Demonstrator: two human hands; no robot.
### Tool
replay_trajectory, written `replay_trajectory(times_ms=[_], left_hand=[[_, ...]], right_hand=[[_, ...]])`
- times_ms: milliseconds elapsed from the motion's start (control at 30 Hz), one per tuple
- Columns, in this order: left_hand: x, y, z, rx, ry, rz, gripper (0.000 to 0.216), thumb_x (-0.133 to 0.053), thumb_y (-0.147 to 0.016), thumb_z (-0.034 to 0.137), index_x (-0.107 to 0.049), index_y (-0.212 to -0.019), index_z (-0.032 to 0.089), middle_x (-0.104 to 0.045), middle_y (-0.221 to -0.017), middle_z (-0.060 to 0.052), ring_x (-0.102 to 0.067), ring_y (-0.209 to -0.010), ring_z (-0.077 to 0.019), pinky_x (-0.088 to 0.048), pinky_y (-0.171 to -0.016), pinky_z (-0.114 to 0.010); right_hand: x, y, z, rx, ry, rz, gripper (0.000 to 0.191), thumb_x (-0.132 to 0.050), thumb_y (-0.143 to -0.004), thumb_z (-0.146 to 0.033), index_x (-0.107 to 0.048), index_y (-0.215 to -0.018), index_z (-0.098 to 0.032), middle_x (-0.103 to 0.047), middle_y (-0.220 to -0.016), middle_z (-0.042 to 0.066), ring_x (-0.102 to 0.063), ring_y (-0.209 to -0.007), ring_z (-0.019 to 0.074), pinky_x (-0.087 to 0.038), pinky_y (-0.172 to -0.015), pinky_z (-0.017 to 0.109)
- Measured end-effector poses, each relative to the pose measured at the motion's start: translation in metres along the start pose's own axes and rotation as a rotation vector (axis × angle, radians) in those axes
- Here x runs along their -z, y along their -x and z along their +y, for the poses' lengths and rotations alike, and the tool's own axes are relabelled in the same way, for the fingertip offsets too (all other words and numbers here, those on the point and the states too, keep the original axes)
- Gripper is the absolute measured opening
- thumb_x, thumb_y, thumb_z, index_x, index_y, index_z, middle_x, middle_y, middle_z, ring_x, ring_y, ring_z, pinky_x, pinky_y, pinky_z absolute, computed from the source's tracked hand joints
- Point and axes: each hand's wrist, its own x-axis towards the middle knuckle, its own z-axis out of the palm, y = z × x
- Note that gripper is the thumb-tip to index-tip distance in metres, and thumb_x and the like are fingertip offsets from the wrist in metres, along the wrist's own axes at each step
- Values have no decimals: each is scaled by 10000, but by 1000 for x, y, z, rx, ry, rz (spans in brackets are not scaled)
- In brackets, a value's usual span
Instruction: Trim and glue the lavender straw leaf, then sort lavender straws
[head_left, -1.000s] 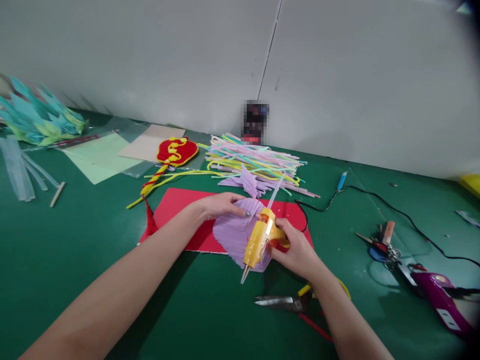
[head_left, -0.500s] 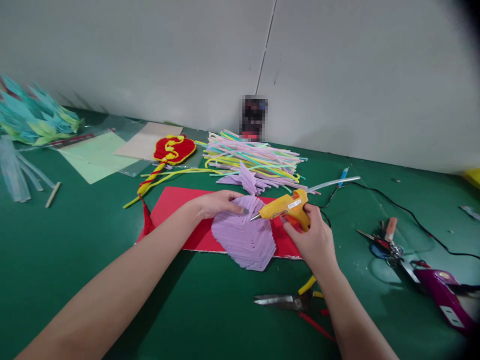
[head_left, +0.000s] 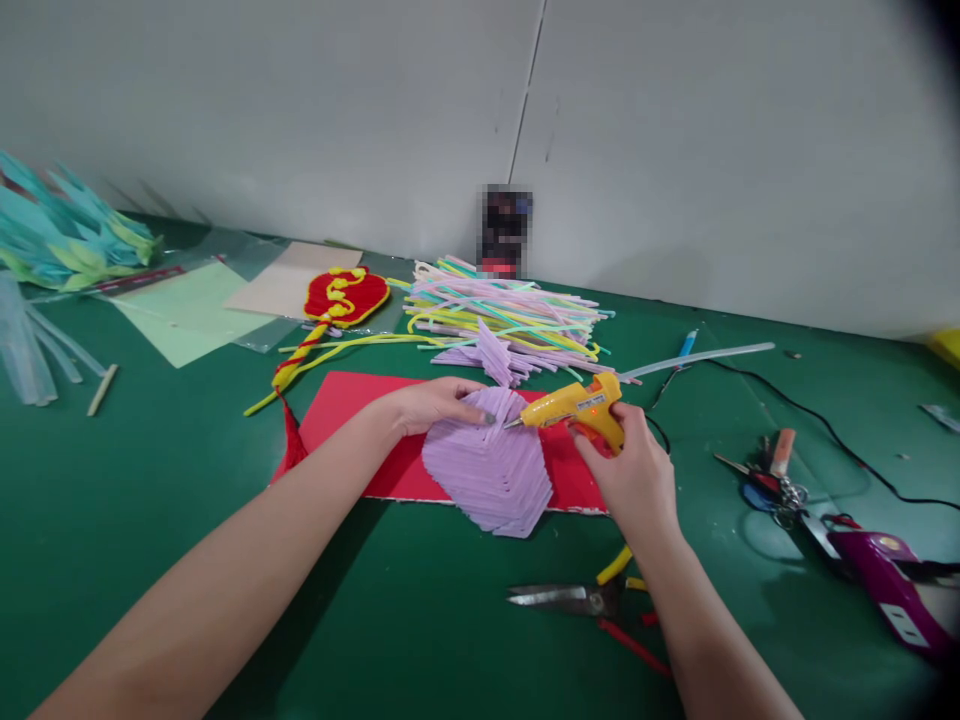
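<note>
A purple petal-shaped piece [head_left: 491, 480], built of layered fuzzy strips like chenille stems, rests over a red board [head_left: 397, 480]. My left hand [head_left: 439, 408] grips its upper left edge, thumb on top; the fingers underneath are partly hidden. A yellow hot glue gun [head_left: 570, 402] is in my right hand [head_left: 634, 465], its metal nozzle at the upper part of the purple piece, close to my left thumb. A long clear glue stick [head_left: 705, 354] sticks out of the gun's back. Loose purple strips [head_left: 495, 355] lie just behind the piece.
Behind lies a heap of coloured chenille stems [head_left: 510, 310]. A red and yellow fan-shaped ornament [head_left: 346, 297] is at left. Scissors [head_left: 566, 598] lie in front, keys [head_left: 784, 500] and a purple-handled tool [head_left: 874, 575] at right. A black cord [head_left: 817, 410] crosses the green table.
The glue gun has shifted slightly right and its nozzle sits a little higher. The glue stick reaches further out behind it. My left hand keeps its hold on the purple piece.
</note>
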Motion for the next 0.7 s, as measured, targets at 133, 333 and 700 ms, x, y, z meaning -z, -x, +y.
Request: replay_trajectory(times_ms=[133,333,700], left_hand=[[0,0,0,-3,-3,-7,426,-782,-603,209,-663,-1005,134,-699,-925,-68,-648,-768,-163,-486,-730,-275],[1,-1,-1,-5,7,-12,410,-789,-596,214,-668,-980,137,-701,-911,-68,-651,-761,-168,-486,-725,-279],[1,0,-2,-6,12,5,416,-794,-584,205,-669,-974,131,-700,-912,-73,-650,-764,-167,-488,-728,-280]], right_hand=[[-1,0,0,3,8,2,408,-546,-769,-494,-475,-1049,-206,-647,-977,98,-613,-822,241,-442,-635,321],[-1,1,0,16,25,18,407,-552,-769,-494,-474,-1051,-212,-645,-978,91,-615,-845,246,-445,-641,318],[-2,1,1,29,18,35,398,-542,-777,-520,-479,-1023,-213,-647,-953,86,-617,-819,242,-448,-633,317]])
